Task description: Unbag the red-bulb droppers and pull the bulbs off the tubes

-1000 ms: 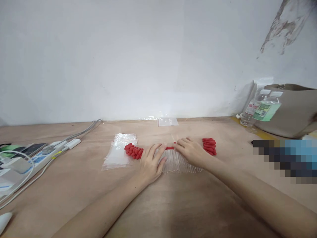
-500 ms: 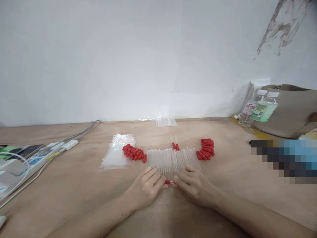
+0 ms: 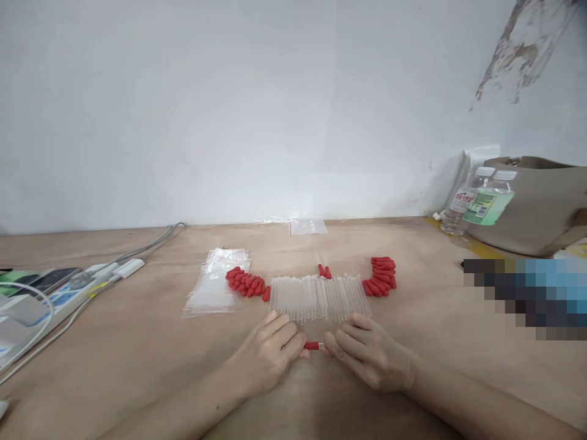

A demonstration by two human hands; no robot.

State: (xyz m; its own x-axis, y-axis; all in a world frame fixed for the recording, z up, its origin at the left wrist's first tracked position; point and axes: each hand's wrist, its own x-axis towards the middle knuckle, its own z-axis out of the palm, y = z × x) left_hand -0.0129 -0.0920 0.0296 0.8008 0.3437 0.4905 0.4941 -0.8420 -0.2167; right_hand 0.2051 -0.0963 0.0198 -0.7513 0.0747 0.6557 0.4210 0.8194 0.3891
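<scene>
Between my hands is a red rubber dropper bulb (image 3: 312, 346) with a short clear end of a glass dropper tube (image 3: 321, 346) showing at its right. My left hand (image 3: 277, 348) is closed, pinching the bulb. My right hand (image 3: 367, 351) is closed around the tube, hiding most of it. Just beyond lies a row of clear glass tubes (image 3: 316, 297). Red bulbs are piled to the left (image 3: 246, 282) and to the right (image 3: 381, 276). Behind the row lie two droppers with red bulbs (image 3: 324, 271).
A stack of clear zip bags (image 3: 215, 287) lies at left, and another bag (image 3: 308, 227) is by the wall. A power strip (image 3: 59, 299) with cables sits far left. At right stand plastic bottles (image 3: 488, 205) and a grey-beige bag (image 3: 541, 208).
My hands have come slightly nearer and my right hand has shifted a little right. More of the red bulb shows between them. The bulb and tube are still held.
</scene>
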